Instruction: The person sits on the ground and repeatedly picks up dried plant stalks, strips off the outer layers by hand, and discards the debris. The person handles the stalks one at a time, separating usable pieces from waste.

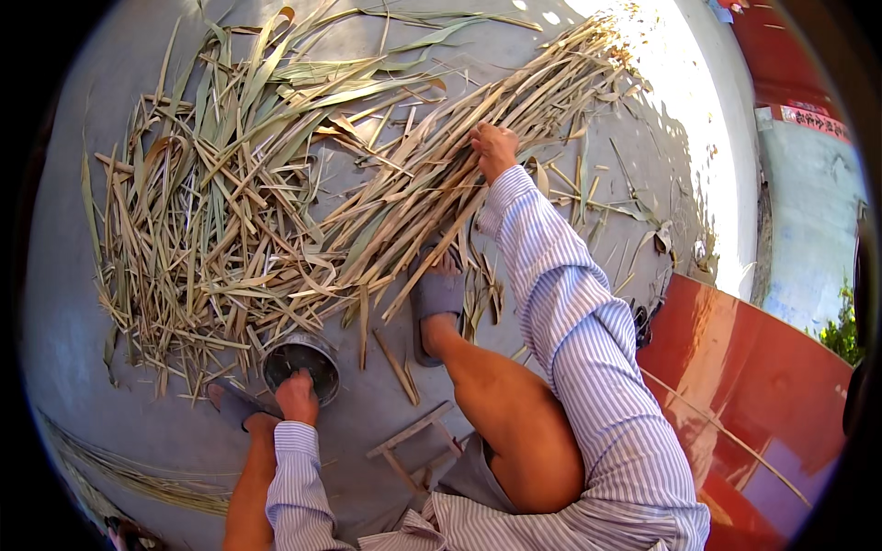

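My right hand [494, 149] stretches out to a long bundle of dry, tan stalks and leaves [404, 207] on the ground. Its fingers are curled in at the bundle's upper side, closed on some stalks. Down at the lower left, my left hand [298, 397] dips into a small dark bucket [333, 360]. Its fingertips are lost in the bucket's dark inside, so I cannot see whether they hold anything. Left of the bundle spreads a loose pile of dry stalks and long greenish leaves [202, 230], coming down almost to the bucket.
My sandalled feet rest beside the bucket and under the bundle's near end, the right sandal [428, 298] there. A small wooden frame [413, 441] stands by my knee. Thin strips [138, 468] lie at lower left. A shiny red panel [726, 367] borders the right.
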A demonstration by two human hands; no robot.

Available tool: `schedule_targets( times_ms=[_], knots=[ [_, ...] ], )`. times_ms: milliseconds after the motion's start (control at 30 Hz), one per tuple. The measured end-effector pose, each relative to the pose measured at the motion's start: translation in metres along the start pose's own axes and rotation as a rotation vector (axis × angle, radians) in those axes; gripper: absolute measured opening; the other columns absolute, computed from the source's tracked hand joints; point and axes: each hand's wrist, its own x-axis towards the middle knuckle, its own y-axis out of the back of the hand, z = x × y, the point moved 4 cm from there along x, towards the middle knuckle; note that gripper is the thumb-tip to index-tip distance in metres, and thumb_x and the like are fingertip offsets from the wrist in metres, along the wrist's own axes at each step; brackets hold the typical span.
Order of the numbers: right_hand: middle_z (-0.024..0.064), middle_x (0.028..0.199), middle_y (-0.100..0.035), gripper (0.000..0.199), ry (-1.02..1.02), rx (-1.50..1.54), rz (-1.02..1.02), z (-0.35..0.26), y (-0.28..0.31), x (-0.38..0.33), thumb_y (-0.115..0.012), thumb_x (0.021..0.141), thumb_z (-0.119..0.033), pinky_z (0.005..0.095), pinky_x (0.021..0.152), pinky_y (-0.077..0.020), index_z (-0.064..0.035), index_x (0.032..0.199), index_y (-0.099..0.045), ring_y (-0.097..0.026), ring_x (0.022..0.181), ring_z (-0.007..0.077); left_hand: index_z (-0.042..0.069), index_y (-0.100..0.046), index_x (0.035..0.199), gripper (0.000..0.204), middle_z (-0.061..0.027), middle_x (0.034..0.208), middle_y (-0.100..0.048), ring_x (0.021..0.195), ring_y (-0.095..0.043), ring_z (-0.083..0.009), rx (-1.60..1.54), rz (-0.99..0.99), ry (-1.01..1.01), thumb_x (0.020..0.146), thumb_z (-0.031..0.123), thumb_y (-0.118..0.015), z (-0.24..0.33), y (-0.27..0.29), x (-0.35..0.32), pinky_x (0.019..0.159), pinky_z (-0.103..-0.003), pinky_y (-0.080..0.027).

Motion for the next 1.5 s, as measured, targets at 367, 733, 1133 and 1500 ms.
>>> schedule_targets(
  times_ms=[367,733,1133,1500],
  knots=[
    [0.0089,0.098,-0.065,0.03,-0.226,0.255,-0.213,-0.022,-0.016,-0.011,-0.069,0.089,-0.02,0.0179,0.048,-0.0491,-0.0028,0.111,-0.058,-0.055,0.062,0.0071,0.003,-0.054,0.072,0.023,-0.0183,0.072,-0.061,0.068,-0.061,-0.0372,-0.074,0.02,-0.128,0.074,0.017,-0.072,0.036,0.031,0.017,0.059,-0.048,-0.047],
    [0.0053,0.085,-0.064,0.017,-0.105,-0.208,-0.213,-0.027,-0.032,-0.03,-0.066,0.09,-0.022,0.0249,0.059,-0.0469,-0.0055,0.095,-0.062,-0.059,0.068,0.0139,0.004,-0.053,0.073,0.012,-0.0193,0.074,-0.06,0.073,-0.06,-0.0399,-0.042,0.002,-0.124,0.066,0.001,-0.061,0.047,0.036,0.009,0.062,-0.048,-0.047],
    [0.0034,0.084,-0.069,0.014,0.478,0.214,-0.399,-0.264,0.01,-0.138,-0.065,0.093,-0.023,0.019,0.056,-0.0485,-0.009,0.094,-0.062,-0.059,0.066,0.0064,0.005,-0.055,0.076,0.021,-0.0141,0.07,-0.059,0.068,-0.057,-0.0352,-0.146,0.443,-0.099,0.081,0.02,-0.07,0.077,0.219,-0.012,0.06,-0.045,-0.043],
    [0.0063,0.096,-0.069,0.019,0.178,0.23,-0.858,-0.266,-0.077,-0.402,-0.056,0.098,-0.02,0.0205,0.066,-0.058,-0.0028,0.1,-0.063,-0.067,0.081,0.0111,0.006,-0.061,0.114,0.045,-0.0055,0.104,-0.067,0.098,-0.059,-0.0212,0.278,1.217,-0.396,0.075,0.025,-0.075,0.189,0.444,-0.142,0.082,-0.037,-0.041]
  ],
)
